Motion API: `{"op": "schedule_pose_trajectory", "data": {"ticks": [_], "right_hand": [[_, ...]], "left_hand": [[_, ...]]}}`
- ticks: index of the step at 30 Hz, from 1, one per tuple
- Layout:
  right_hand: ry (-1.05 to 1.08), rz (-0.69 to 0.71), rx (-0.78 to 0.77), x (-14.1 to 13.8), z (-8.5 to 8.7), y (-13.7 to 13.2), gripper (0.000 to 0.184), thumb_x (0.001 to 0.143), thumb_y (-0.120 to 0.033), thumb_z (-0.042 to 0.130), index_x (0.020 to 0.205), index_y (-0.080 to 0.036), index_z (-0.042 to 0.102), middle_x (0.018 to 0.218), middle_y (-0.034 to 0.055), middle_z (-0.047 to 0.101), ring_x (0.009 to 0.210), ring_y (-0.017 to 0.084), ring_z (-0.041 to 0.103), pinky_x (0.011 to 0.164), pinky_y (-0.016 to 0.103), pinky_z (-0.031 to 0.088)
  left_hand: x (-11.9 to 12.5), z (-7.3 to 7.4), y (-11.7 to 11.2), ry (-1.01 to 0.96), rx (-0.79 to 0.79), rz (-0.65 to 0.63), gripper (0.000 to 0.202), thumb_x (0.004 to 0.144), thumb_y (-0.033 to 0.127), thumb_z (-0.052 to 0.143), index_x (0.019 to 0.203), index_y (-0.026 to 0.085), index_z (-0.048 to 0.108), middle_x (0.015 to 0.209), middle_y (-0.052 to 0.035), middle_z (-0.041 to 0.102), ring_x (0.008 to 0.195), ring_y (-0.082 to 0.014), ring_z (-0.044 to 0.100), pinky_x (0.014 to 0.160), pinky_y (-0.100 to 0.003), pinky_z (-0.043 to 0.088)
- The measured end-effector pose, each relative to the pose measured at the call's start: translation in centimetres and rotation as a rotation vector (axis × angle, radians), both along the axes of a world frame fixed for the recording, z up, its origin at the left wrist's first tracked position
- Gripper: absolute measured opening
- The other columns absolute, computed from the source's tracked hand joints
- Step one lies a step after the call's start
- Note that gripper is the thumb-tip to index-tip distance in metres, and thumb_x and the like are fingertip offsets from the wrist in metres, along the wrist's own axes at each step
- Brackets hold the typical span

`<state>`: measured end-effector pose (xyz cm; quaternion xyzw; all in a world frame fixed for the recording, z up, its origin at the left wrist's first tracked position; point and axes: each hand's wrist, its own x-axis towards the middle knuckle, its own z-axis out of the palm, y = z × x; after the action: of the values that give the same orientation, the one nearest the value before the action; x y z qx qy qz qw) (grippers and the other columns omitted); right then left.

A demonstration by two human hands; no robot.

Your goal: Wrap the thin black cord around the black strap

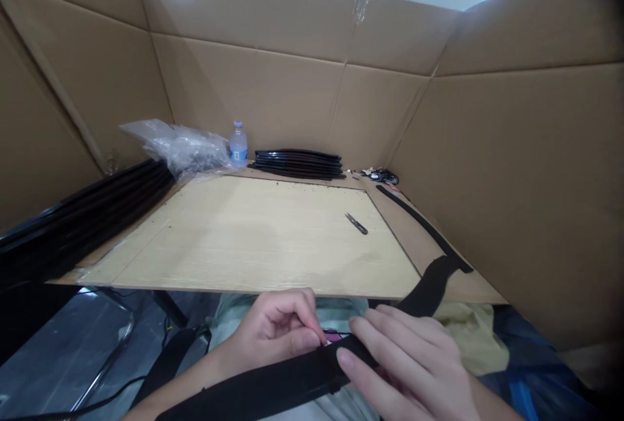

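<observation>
Where the black strip [263, 385] crosses, something pink [334, 336] seems partly hidden.

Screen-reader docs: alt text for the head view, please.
The right hand grips a long black strip while the left hand pinches close to its edge. Beyond, snips lie on a pale board and a bottle stands by the cardboard wall.

Pale table [244, 232] — snips [357, 223], black strap [431, 283]
</observation>
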<state>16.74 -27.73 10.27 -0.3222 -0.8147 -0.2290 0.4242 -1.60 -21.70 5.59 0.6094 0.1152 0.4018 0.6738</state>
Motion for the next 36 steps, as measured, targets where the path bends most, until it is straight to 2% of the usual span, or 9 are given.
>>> {"op": "schedule_pose_trajectory", "data": {"ticks": [3, 6, 9, 11, 14, 18, 21, 29, 36], "right_hand": [[-0.097, 0.058, -0.090, 0.5, 0.6, 0.5, 0.011, 0.082, -0.012, 0.058, 0.077, -0.019, 0.065, 0.071, 0.0033, 0.069, 0.061, 0.015, 0.065, 0.059, 0.026, 0.053], [-0.043, 0.101, -0.192, 0.4, 0.6, 1.2, 0.007, 0.085, -0.019, 0.057, 0.085, -0.015, 0.063, 0.070, 0.0045, 0.068, 0.057, 0.013, 0.063, 0.053, 0.023, 0.052], [0.167, 0.156, -0.184, -0.4, 0.1, 1.8, 0.016, 0.082, -0.018, 0.061, 0.096, -0.013, 0.059, 0.073, 0.0047, 0.068, 0.060, 0.013, 0.063, 0.057, 0.023, 0.052], [0.328, 0.134, -0.193, -1.2, -0.2, 2.0, 0.018, 0.079, -0.015, 0.064, 0.096, -0.014, 0.059, 0.075, 0.0036, 0.069, 0.063, 0.012, 0.064, 0.062, 0.021, 0.053], [0.581, 0.062, -0.385, -2.2, -0.5, 2.4, 0.011, 0.078, -0.018, 0.064, 0.088, -0.018, 0.059, 0.072, 0.0011, 0.068, 0.059, 0.011, 0.064, 0.056, 0.017, 0.051], [0.979, 0.194, -0.840, -3.0, -0.6, 3.6, 0.012, 0.084, -0.029, 0.057, 0.084, -0.018, 0.050, 0.056, -0.0015, 0.062, 0.045, 0.010, 0.057, 0.041, 0.017, 0.046], [1.163, 0.274, -0.988, -3.4, -1.1, 4.5, 0.022, 0.084, -0.037, 0.056, 0.082, -0.018, 0.044, 0.055, -0.0008, 0.061, 0.041, 0.011, 0.055, 0.036, 0.018, 0.043], [1.310, 0.355, -1.017, -3.7, -3.3, 4.9, 0.024, 0.085, -0.040, 0.053, 0.086, -0.018, 0.043, 0.057, -0.0014, 0.059, 0.039, 0.008, 0.048, 0.036, 0.016, 0.037], [1.364, 0.363, -1.055, -4.0, -4.0, 3.9, 0.036, 0.087, -0.030, 0.051, 0.119, -0.021, 0.037, 0.056, -0.0041, 0.055, 0.047, 0.008, 0.047, 0.046, 0.017, 0.039]], "left_hand": [[0.1, -1.0, 0.3, -0.037, 0.070, 0.064, 0.011, 0.080, 0.024, 0.061, 0.077, 0.016, 0.067, 0.061, 0.0004, 0.044, 0.059, -0.0099, 0.041, 0.054, -0.023, 0.030], [0.2, -1.1, 0.1, -0.094, 0.155, 0.248, 0.010, 0.080, 0.024, 0.060, 0.076, 0.017, 0.067, 0.058, 0.0010, 0.041, 0.058, -0.0106, 0.038, 0.055, -0.024, 0.030], [0.8, 0.1, -0.3, -0.097, 0.186, 0.380, 0.011, 0.076, 0.021, 0.064, 0.067, 0.016, 0.060, 0.058, 0.0010, 0.043, 0.059, -0.0110, 0.042, 0.058, -0.026, 0.036], [1.3, 1.3, -0.5, -0.113, 0.118, 0.456, 0.016, 0.071, 0.018, 0.069, 0.062, 0.015, 0.056, 0.057, 0.0013, 0.048, 0.060, -0.0114, 0.048, 0.057, -0.024, 0.040], [2.2, 2.9, -0.3, -0.056, -0.050, 0.552, 0.021, 0.066, 0.017, 0.073, 0.064, 0.015, 0.053, 0.059, 0.0003, 0.059, 0.055, -0.0120, 0.057, 0.052, -0.023, 0.046], [2.9, 3.8, 0.5, -0.026, -0.117, 0.502, 0.021, 0.073, 0.021, 0.067, 0.067, 0.015, 0.048, 0.057, 0.0000, 0.062, 0.048, -0.0147, 0.061, 0.048, -0.026, 0.051], [3.1, 3.6, 1.1, -0.037, -0.129, 0.438, 0.022, 0.077, 0.023, 0.063, 0.068, 0.016, 0.044, 0.054, 0.0014, 0.059, 0.043, -0.0160, 0.059, 0.043, -0.030, 0.052], [3.4, 3.0, 1.7, 0.057, -0.096, 0.470, 0.021, 0.077, 0.025, 0.063, 0.069, 0.015, 0.047, 0.051, 0.0028, 0.057, 0.039, -0.0148, 0.058, 0.037, -0.026, 0.049], [3.3, 2.3, 1.6, 0.162, 0.004, 0.601, 0.018, 0.075, 0.027, 0.065, 0.068, 0.013, 0.056, 0.050, 0.0025, 0.058, 0.038, -0.0117, 0.056, 0.037, -0.020, 0.048]]}}
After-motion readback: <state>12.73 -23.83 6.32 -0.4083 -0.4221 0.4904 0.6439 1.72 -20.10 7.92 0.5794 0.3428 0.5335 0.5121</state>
